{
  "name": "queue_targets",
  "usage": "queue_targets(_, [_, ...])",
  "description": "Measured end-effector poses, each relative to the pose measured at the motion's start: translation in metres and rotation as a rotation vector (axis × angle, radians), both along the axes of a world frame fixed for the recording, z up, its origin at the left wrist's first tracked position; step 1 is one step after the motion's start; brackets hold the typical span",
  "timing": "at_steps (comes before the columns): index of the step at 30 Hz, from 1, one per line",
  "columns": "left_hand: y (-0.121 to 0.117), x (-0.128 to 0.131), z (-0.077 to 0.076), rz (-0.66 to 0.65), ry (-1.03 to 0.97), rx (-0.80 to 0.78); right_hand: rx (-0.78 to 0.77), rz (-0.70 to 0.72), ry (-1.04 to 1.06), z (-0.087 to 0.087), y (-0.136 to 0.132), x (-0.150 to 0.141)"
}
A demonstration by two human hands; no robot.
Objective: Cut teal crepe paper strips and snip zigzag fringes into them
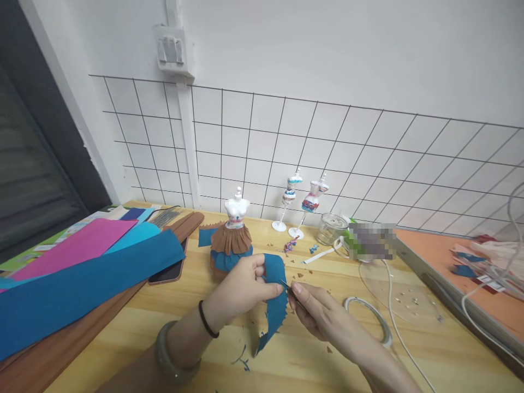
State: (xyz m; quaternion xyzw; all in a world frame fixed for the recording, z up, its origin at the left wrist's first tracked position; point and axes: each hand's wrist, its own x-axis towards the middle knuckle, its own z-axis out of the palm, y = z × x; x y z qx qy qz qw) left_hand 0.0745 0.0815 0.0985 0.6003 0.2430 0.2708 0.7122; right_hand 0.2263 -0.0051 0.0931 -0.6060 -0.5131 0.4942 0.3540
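Note:
A strip of blue fabric (275,315) hangs from my left hand (241,281), its upper end pinched between thumb and fingers. Small triangular notches run along the strip's right edge. My right hand (317,308) is closed around small scissors (285,284), whose thin pointed tip touches the fabric beside my left thumb; the handles are hidden in my fingers. Just behind my left hand stands a miniature white dress form (236,209) wearing a gathered brown ruffle (231,238) over a blue skirt (221,261).
Folded fabrics (94,273) cover the left side, partly over a phone (166,270). Two smaller dress forms (310,202) stand by the wall grid near a glass jar (331,229). A tape roll (370,316) and white cable (395,316) lie right. Brown scraps (300,275) dot the table.

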Motion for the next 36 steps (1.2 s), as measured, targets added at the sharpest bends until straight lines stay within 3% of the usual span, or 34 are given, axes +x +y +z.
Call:
queue_targets(22, [0.0, 0.0, 0.002, -0.008, -0.016, -0.034, -0.007, -0.076, 0.041, -0.009, 0.0, 0.004])
queue_targets(30, [-0.002, -0.001, 0.005, 0.035, 0.026, -0.011, 0.012, -0.075, 0.038, 0.003, -0.001, 0.0])
queue_targets(36, [-0.003, 0.0, 0.007, 0.027, 0.007, -0.037, 0.027, -0.033, 0.045, 0.001, 0.001, 0.0])
